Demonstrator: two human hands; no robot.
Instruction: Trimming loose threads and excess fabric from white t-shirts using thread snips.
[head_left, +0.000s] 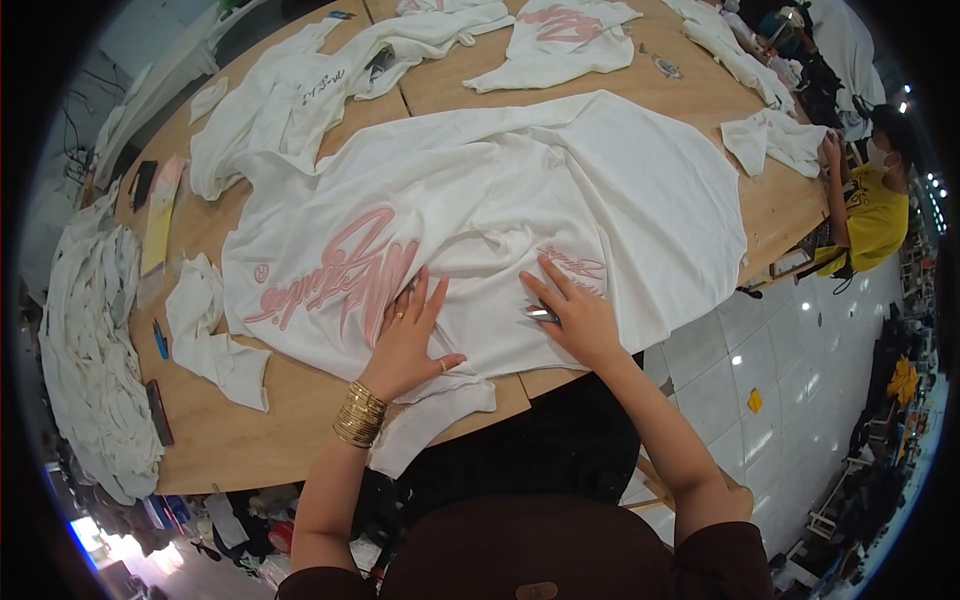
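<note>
A large white T-shirt (520, 200) with pink script print lies spread on the wooden table (250, 430). My left hand (408, 335) rests flat on it with fingers spread, beside the big pink print; gold bangles circle that wrist. My right hand (570, 310) presses on the cloth by a small pink print and holds a small metal tool (540, 314), likely thread snips, under the thumb.
More white shirts (330, 70) and cut pieces (215, 340) lie about the table. A heap of white garments (90, 340) sits at the left edge. A person in a yellow shirt (878, 215) works at the far right corner. White tiled floor (760, 370) lies to the right.
</note>
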